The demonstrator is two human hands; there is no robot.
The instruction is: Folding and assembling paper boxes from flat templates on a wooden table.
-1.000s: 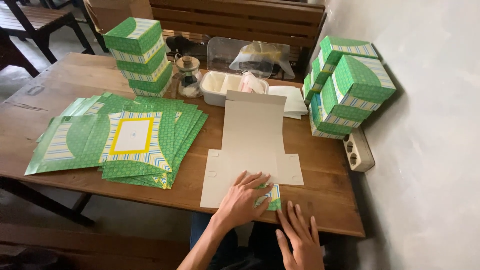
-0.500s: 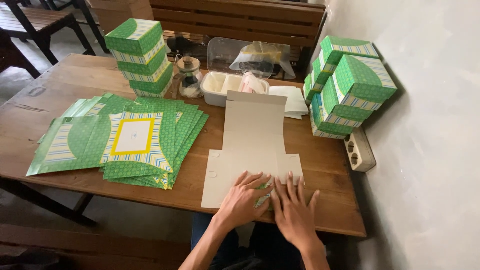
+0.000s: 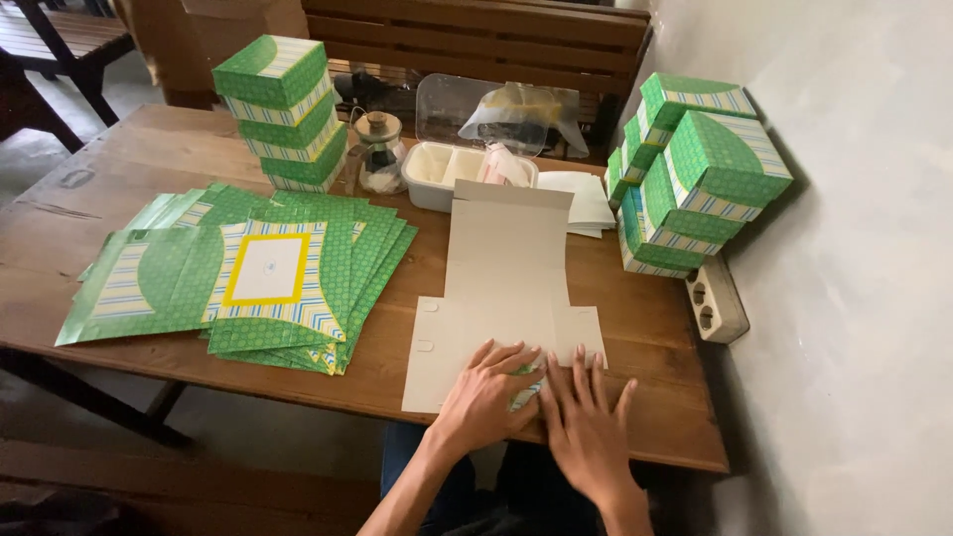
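Cardboard blank point(image 3: 506, 288) under flat, spread left hand point(image 3: 486, 392) and right hand point(image 3: 586, 422); green flats point(image 3: 248, 268) left, folded boxes point(image 3: 695, 179) right.

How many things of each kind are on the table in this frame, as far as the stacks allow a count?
Unfolded box blank, plain side up, under both hands: 1
Pile of flat green printed blanks: 1
Stacks of folded green boxes: 2, left and right
Glass jar: 1
White divided tray: 1
Power strip: 1
Total: 7
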